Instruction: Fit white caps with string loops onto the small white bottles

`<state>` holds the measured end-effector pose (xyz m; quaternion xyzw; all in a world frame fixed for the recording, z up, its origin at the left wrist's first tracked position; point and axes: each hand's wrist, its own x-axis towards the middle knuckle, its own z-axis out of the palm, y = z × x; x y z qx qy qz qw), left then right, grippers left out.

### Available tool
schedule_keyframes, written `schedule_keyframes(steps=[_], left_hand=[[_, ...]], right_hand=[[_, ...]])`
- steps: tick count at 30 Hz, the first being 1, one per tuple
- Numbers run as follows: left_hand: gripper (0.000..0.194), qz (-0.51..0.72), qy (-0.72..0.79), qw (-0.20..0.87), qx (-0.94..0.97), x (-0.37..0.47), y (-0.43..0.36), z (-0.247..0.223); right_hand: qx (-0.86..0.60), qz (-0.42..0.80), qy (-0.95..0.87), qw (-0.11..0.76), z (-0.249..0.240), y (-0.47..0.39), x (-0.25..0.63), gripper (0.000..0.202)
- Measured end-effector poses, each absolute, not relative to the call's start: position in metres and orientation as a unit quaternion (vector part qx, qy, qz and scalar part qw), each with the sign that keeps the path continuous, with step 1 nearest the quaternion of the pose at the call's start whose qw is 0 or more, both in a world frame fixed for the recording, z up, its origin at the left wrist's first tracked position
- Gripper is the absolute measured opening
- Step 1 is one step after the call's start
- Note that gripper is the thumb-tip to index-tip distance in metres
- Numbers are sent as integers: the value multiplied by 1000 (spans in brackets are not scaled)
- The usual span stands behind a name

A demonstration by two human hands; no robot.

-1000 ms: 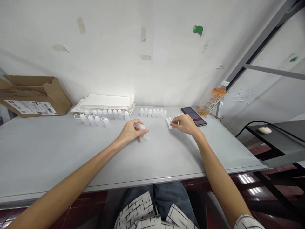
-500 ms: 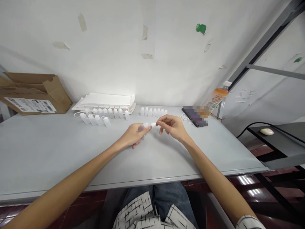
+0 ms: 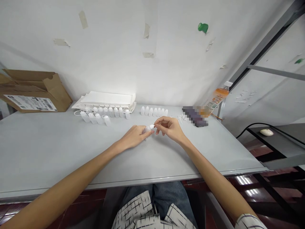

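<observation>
Head view: jeans [image 3: 166, 194] below the near edge of the grey worktop [image 3: 59, 152]. Just above the worktop's middle, left hand [image 3: 136, 136] has its grip closed around a small bottle [image 3: 146, 129], tilted, white cap [image 3: 152, 126] end toward the right. Right hand [image 3: 170, 128]: thumb-and-finger grip pinching at the cap's tip. Beyond: small white parts [image 3: 182, 118] beside a pixelated phone [image 3: 194, 116]; capped bottles [image 3: 116, 112] standing at left, a row of bottles [image 3: 155, 111] at centre. Farther back, papers [image 3: 107, 97], cardboard box [image 3: 33, 92] left, orange drink bottle [image 3: 215, 100] right, wall [image 3: 114, 63] behind.
</observation>
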<state>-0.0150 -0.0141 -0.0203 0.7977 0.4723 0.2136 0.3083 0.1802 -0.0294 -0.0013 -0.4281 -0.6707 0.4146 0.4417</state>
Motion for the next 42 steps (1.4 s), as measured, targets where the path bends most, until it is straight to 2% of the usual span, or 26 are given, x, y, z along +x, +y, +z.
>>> schedule_keyframes(steps=[12, 16, 19, 23, 25, 28, 31, 35, 40, 42], left_hand=[[42, 205, 468, 296, 807, -16, -16, -21], [43, 188, 467, 270, 820, -16, -18, -21], [44, 163, 470, 248, 831, -16, -18, -21], [42, 156, 459, 236, 842, -16, -18, -21], [43, 160, 456, 237, 843, -16, -18, -20], [43, 160, 459, 248, 838, -16, -18, -20], [44, 156, 464, 251, 835, -16, -18, -19], [46, 136, 469, 229, 842, -15, -18, -18], [45, 107, 467, 209, 853, -14, -18, -17], [45, 100, 469, 209, 852, -15, -18, -17]], right_hand=[[-418, 426, -714, 366, 0, -30, 183, 29], [-442, 347, -749, 351, -4, -29, 182, 31], [-449, 253, -782, 351, -9, -29, 179, 40], [-460, 206, -803, 317, -12, -29, 175, 50], [-457, 223, -796, 328, -11, -30, 176, 45], [-438, 323, -756, 364, -5, -31, 179, 31], [-428, 387, -727, 372, 2, -32, 183, 27], [-438, 378, -733, 356, 2, -31, 183, 24], [-445, 301, -773, 338, -6, -28, 181, 38], [-440, 296, -777, 338, -6, -29, 181, 35]])
